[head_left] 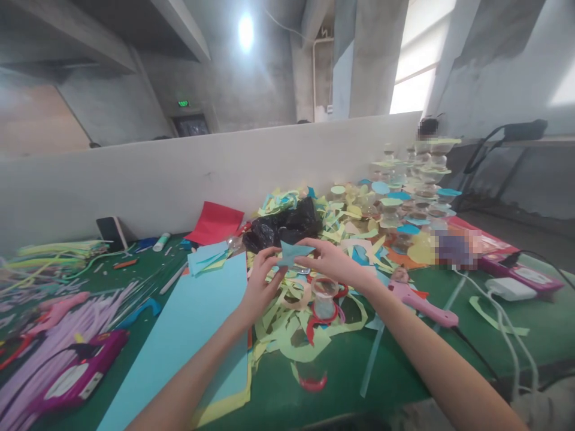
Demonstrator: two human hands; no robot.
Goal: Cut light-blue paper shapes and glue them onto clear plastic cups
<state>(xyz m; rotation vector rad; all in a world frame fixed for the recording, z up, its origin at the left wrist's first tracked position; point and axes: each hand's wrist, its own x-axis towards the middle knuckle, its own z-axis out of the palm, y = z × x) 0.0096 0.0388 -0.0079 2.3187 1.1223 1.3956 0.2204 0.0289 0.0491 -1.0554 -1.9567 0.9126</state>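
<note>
A small light blue piece of paper (294, 251) is held up between both hands, over a heap of paper scraps. My left hand (264, 284) pinches its left side between thumb and fingers. On the right side, my right hand (330, 260) grips the same paper with thumb and forefinger. Below the hands, a clear plastic cup (324, 288) stands among yellow-green scraps (300, 341) and red-handled scissors, partly hidden. Large light blue sheets (193, 335) lie under and beside my left forearm.
A black plastic bag (287, 224) sits behind the hands. Right of them are a pink glue gun (424, 304), a white adapter (511, 288) with cables and stacked cups with paper discs (404, 197). Lilac strips (76, 335) and a purple box (81, 374) lie left.
</note>
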